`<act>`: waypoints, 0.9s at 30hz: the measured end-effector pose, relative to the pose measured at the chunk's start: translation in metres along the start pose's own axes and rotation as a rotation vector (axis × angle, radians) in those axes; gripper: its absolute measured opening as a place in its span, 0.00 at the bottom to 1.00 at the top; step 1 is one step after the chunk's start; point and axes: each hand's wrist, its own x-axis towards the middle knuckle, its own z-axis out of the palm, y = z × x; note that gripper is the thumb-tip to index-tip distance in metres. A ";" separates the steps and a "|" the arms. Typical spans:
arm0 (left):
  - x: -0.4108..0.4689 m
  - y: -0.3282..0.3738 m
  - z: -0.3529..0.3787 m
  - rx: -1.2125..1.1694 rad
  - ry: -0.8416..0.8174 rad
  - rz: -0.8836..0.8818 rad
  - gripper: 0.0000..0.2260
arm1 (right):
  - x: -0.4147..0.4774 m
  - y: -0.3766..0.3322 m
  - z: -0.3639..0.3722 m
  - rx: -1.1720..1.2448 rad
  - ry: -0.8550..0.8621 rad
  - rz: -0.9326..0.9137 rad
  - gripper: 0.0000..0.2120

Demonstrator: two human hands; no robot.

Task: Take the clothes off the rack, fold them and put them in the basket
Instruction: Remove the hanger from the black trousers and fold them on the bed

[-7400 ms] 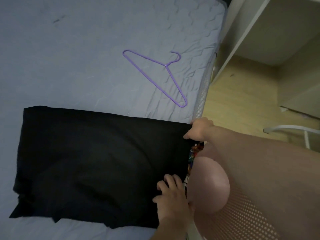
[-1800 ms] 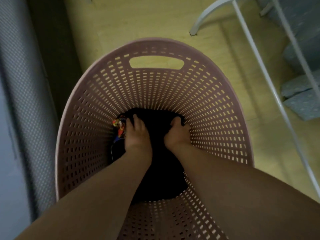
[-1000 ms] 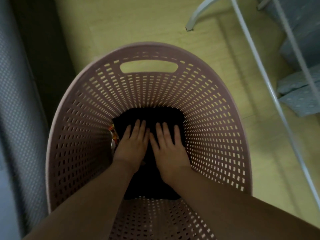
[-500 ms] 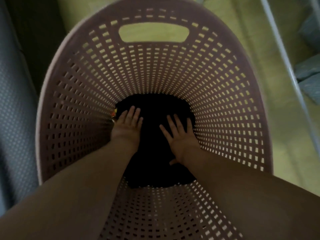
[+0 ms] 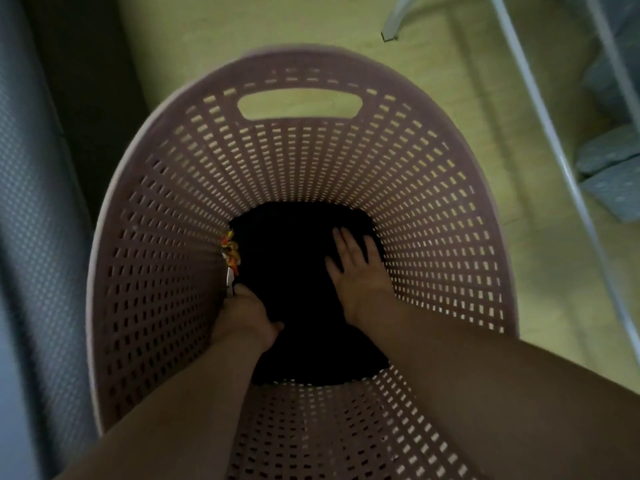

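Right hand [image 5: 356, 268] flat, palm down, fingers spread; left hand [image 5: 247, 315] beside it, fingers curled downward

R hand [image 5: 356, 268] flat on clothes [image 5: 294, 268], L hand [image 5: 246, 313] prob. gripping.

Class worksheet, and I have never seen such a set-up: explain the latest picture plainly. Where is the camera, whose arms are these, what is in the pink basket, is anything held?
No machine here: a person wears a camera on the head, looking down at their own bare arms. The view looks into a pink slotted basket standing on a pale floor. At its bottom lies a folded black garment, with a scrap of colourful cloth at its left edge. The right hand lies flat on the garment, fingers spread, holding nothing. The left hand is at the garment's left edge; its fingertips are hidden, so a grip cannot be confirmed. The white tubes on the right are probably the clothes rack.
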 end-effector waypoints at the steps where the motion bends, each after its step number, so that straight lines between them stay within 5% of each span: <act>1: 0.002 0.000 0.007 -0.125 -0.019 -0.005 0.46 | 0.004 0.000 0.004 -0.012 -0.013 0.002 0.52; 4: 0.010 0.002 0.022 -0.377 -0.016 -0.082 0.44 | 0.006 -0.006 0.008 -0.054 -0.018 0.003 0.54; 8: 0.006 -0.004 0.017 -0.350 0.095 -0.129 0.36 | -0.007 -0.011 0.009 0.005 0.003 -0.026 0.51; 14: 0.015 -0.015 0.021 -0.647 -0.081 -0.240 0.44 | -0.023 -0.022 0.020 0.179 -0.045 0.066 0.48; 16: 0.018 -0.017 0.024 -0.788 -0.170 -0.289 0.39 | -0.020 -0.022 0.026 0.202 -0.053 0.062 0.51; 18: 0.015 -0.015 0.025 -0.784 -0.229 -0.258 0.30 | -0.017 -0.020 0.034 0.207 -0.023 0.050 0.53; 27: 0.012 -0.005 0.018 -0.595 -0.224 -0.256 0.20 | -0.011 -0.016 0.047 0.300 0.030 -0.003 0.56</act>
